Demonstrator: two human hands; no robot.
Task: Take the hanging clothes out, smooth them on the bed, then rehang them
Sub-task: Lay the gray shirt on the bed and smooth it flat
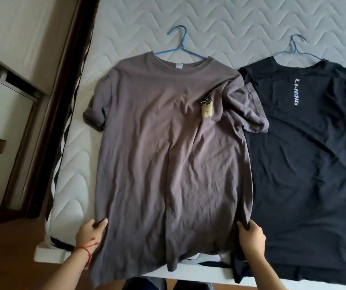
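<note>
Head camera looks down on a white quilted bed (230, 24) where two T-shirts lie side by side, both already out of the wardrobe and both with a wire hanger in the neck. The grey T-shirt (168, 143) lies in the middle, chest up, its blue hanger (180, 46) poking out of the collar; its hem hangs over the near edge of the mattress. The left hand (90, 231) has its fingers closed on the left side seam low down, and the right hand (251, 235) pinches the right side seam at the same height, so the person appears to be pulling the cloth taut. Creases run down the front of the shirt, the left sleeve is rolled up on itself, and the right sleeve lies folded over onto the neighbouring black T-shirt (306, 153). That black shirt, with white lettering on the chest, rests to the right with its own hanger (295, 49) showing, and it too looks rumpled. As a judgement, the taking-out stage is finished for these two garments, the smoothing of the grey one is under way but not complete, and the rehanging of both is yet to come.
</note>
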